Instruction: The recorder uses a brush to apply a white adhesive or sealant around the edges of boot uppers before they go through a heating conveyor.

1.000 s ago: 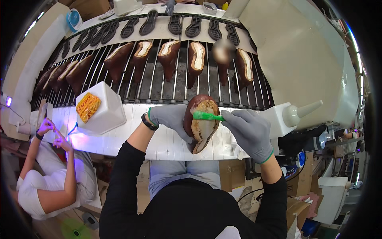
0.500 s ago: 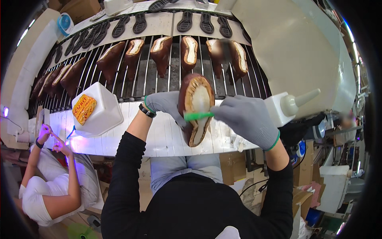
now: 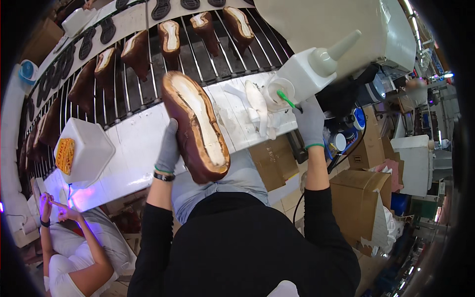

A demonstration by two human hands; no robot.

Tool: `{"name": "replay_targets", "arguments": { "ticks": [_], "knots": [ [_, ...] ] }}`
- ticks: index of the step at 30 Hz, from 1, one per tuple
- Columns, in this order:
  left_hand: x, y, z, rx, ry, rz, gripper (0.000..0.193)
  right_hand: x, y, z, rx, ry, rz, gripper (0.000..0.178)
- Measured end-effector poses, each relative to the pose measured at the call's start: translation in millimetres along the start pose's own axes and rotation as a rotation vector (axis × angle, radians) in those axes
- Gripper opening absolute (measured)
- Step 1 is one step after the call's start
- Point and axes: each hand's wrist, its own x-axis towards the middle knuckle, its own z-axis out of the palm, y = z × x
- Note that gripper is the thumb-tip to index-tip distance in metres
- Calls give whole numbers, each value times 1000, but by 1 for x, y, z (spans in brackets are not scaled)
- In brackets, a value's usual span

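Observation:
My left hand [image 3: 168, 150], in a grey glove, is closed on the side of a brown leather shoe upper [image 3: 190, 141]. Its underside faces up, with a pale, whitish middle and a tan turned-in edge, and it is held over the table's front edge. To the right, my gloved right hand [image 3: 310, 123] grips a green-handled brush [image 3: 286, 99]. The brush's far end is inside a small translucent cup [image 3: 272, 102], so its tip is hidden. Right behind the cup is a white bottle with a long nozzle [image 3: 309, 69].
More brown uppers [image 3: 169, 42] stand on a rack of metal bars [image 3: 129, 81]. Black soles [image 3: 108, 30] lie beyond. An upturned white container [image 3: 91, 153] with an orange-yellow packet [image 3: 65, 156] is at left. A co-worker's hands [image 3: 59, 210] are at lower left. White scraps [image 3: 256, 101] lie beside the cup.
My right hand has taken the brush off the upper and over to the cup at right. The upper has tilted and come nearer to me. The whole view has swung to the right.

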Motion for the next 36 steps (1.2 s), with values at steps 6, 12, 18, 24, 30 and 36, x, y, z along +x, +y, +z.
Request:
{"name": "replay_targets", "arguments": {
  "ticks": [6,12,18,24,30,36],
  "knots": [
    [-46,-68,11,-357,-43,-241,77,13,-4,27,-179,-44,-94,22],
    [-58,-73,0,-416,-102,-243,75,22,27,16,427,-335,122,22],
    [-50,-71,6,-320,-41,-232,79,-9,29,31,1589,-468,586,32],
    [-52,-69,12,-225,43,-236,75,-13,-38,6,1144,-530,164,24],
    [-48,-75,5,-242,40,-242,63,-36,-103,-4,911,-663,-322,17],
    [-47,-81,2,-139,46,-187,62,-28,-127,2,677,-689,-341,18]
  ]
}}
